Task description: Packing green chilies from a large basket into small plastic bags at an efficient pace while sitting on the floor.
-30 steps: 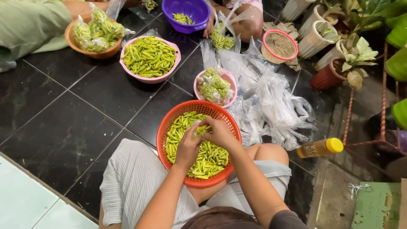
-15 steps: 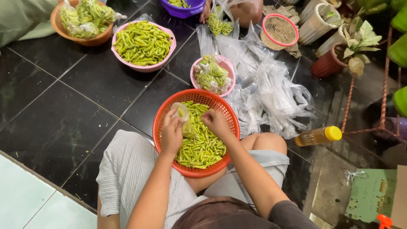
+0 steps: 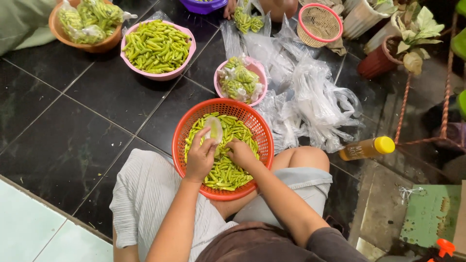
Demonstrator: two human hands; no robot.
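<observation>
hands in the chilli basket

the left hand (image 3: pixel 200 157) pinches a small clear bag (image 3: pixel 214 129) at its lower edge, holding it upright over the green chillies (image 3: pixel 228 165). the right hand (image 3: pixel 241 154) lies just beside it, fingers curled down into the chillies; whether they grasp any cannot be told. both hands are inside the orange basket (image 3: pixel 187 127), which rests on the person's lap between the knees. just beyond its far rim stands a small pink bowl (image 3: pixel 258 73) of filled bags, and a larger pink bowl (image 3: pixel 145 73) of loose chillies sits further left. a heap of empty clear bags (image 3: pixel 310 102) spreads on the dark tiles to the right, with a yellow-capped bottle (image 3: pixel 367 148) lying near the right knee.
</observation>
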